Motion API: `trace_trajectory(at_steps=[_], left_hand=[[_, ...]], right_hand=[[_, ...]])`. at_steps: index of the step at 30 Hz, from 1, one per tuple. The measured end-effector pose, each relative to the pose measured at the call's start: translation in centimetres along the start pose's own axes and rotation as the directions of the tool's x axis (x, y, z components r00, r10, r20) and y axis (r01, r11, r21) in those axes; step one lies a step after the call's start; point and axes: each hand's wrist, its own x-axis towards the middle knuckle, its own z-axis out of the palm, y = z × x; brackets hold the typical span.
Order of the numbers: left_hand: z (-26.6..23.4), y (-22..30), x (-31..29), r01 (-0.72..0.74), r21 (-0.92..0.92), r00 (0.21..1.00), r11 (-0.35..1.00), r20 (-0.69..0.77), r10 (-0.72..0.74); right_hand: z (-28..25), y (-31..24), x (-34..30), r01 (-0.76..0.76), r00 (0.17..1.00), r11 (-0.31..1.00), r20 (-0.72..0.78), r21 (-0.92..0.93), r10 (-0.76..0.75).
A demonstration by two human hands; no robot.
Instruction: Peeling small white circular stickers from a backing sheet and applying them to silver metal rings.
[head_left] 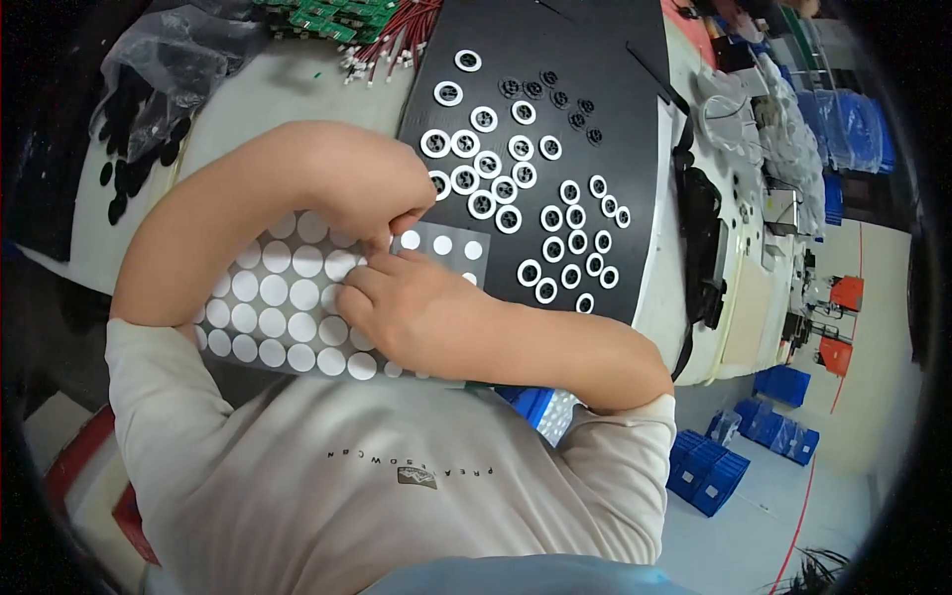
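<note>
A grey sheet of round white stickers (301, 325) lies in front of my body, partly over the near left edge of a black board. My left hand (392, 193) is bent down at the sheet's far side, its fingers closed in a pinch. Close against it, my right hand (412, 305) rests over the sheet with its fingers curled together. The fingertips of both hands meet above the stickers; what is between them is hidden. Beyond my hands, several black round parts with white rings (487, 164) are spread over the black board (615, 89).
At the board's far end lie black round parts without white rings (577, 121). Red wires with white connectors (397, 45) and green circuit boards (332, 15) sit at the back left. A clear plastic bag (178, 59) lies by black discs (124, 183). Blue crates (709, 474) stand on the floor at right.
</note>
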Motion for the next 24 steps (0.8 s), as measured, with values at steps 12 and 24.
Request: trace_trajectory(at_steps=[12,24], left_hand=[[-0.5,-0.3,0.4,0.013,-0.045,1.000,0.999,-0.018,-0.014],[-0.7,0.7,0.2,0.061,-0.035,0.998,0.998,-0.025,-0.062]], right_hand=[[-0.2,-0.2,0.3,-0.054,0.998,0.998,-0.046,-0.033,0.053],[-7.3,-0.1,-0.7,-0.096,0.942,0.852,0.323,0.515,-0.089]])
